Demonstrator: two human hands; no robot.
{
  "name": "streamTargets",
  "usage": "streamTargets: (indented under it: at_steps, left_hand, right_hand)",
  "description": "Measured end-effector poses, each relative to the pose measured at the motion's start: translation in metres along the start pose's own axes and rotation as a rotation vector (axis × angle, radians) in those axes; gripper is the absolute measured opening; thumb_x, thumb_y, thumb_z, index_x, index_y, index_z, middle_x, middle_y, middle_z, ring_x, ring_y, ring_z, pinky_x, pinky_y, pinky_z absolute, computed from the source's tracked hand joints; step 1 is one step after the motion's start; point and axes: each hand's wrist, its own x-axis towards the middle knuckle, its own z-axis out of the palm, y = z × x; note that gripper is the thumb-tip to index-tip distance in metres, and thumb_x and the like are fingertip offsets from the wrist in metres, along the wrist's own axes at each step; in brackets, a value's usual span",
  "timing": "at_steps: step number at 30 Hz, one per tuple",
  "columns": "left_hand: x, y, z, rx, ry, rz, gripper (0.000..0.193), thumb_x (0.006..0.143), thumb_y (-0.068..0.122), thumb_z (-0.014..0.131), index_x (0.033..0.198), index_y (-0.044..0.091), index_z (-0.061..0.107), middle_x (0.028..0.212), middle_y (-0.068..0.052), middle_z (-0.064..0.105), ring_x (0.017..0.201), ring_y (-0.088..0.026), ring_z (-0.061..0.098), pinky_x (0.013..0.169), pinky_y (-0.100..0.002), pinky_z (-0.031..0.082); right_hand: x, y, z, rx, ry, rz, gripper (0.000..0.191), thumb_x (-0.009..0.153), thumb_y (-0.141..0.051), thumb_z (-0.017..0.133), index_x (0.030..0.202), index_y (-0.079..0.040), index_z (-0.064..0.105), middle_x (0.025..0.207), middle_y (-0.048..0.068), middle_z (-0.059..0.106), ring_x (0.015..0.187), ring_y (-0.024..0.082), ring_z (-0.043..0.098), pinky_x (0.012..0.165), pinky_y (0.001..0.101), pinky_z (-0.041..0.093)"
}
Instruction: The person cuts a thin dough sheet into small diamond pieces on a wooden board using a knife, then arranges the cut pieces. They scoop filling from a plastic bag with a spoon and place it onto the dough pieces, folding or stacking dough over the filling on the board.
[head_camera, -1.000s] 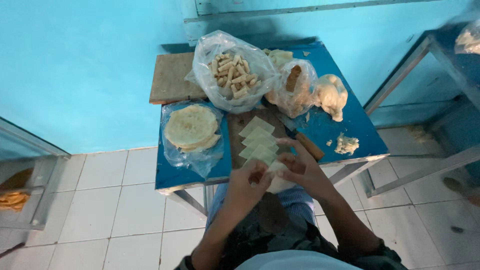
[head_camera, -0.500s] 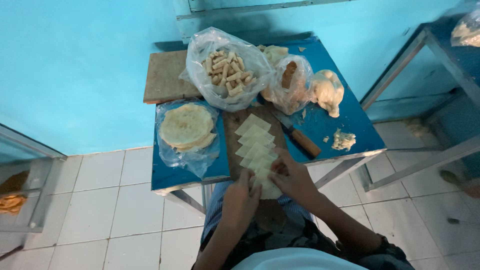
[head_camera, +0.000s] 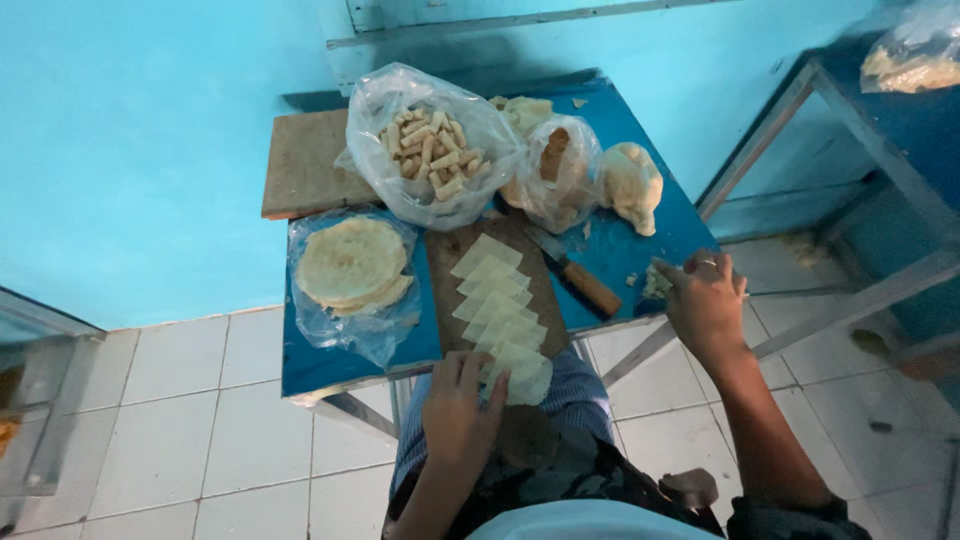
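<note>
Since the earlier frame the right hand (head_camera: 705, 305) has left the row of wrappers and gone out to the right edge of the bench (head_camera: 350, 365), while the left hand (head_camera: 462, 400) has stayed at the near end of the row.

The right hand's grip is pinched closed, fingertips together on a small pale lump of filling (head_camera: 655, 283) that lies on the blue bench top near its right edge. Whether the lump is lifted or only touched cannot be told.

The left hand lies flat with fingers spread and loose, closed on nothing, its fingertips resting on the nearest square wrapper (head_camera: 520, 375). That wrapper is the last of an overlapping row of pale square wrappers (head_camera: 490, 290) running along a dark wooden cutting board (head_camera: 445, 300) toward the person.

A knife (head_camera: 575, 280) with a wooden handle lies on the bench between the board and the right hand. Left of the board sits a stack of round flat sheets (head_camera: 350, 262) on clear plastic. Behind it, an open plastic bag of finished rolls (head_camera: 430, 150) stands beside a smaller bag (head_camera: 555, 170) and a lump of dough (head_camera: 630, 185).
</note>
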Motion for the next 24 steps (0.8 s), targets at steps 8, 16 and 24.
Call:
streamTargets:
  at_steps: [8,16,24]
  left_hand:
    - [-0.007,0.004,0.004,-0.039,-0.041,0.033,0.024,0.084,0.019,0.078,0.102,0.008,0.068,0.099,-0.011,0.064,0.093,-0.033,0.063,0.076,-0.043,0.053]
    - [-0.005,0.002,0.002,-0.018,-0.047,0.037,0.022,0.085,0.018,0.078,0.100,0.006,0.069,0.098,-0.010,0.064,0.093,-0.031,0.064,0.074,-0.042,0.055]
    - [-0.006,0.000,0.002,-0.004,-0.038,0.047,0.023,0.083,0.016,0.079,0.101,0.005,0.070,0.099,-0.011,0.065,0.093,-0.032,0.063,0.074,-0.041,0.054]
  right_hand:
    - [-0.010,-0.013,0.010,-0.144,-0.119,-0.017,0.033,0.084,-0.010,0.069,0.113,-0.023,0.079,0.114,0.010,0.062,0.117,0.031,0.055,0.090,0.0509,0.048]
    - [0.004,0.015,0.014,0.404,-0.014,-0.045,0.032,0.083,0.002,0.070,0.109,-0.013,0.080,0.109,0.013,0.063,0.106,0.031,0.059,0.091,0.0413,0.054]
    - [-0.005,-0.006,0.000,-0.057,-0.134,-0.069,0.063,0.077,0.004,0.068,0.134,-0.022,0.071,0.119,0.015,0.059,0.114,0.033,0.052,0.088,0.0496,0.048]
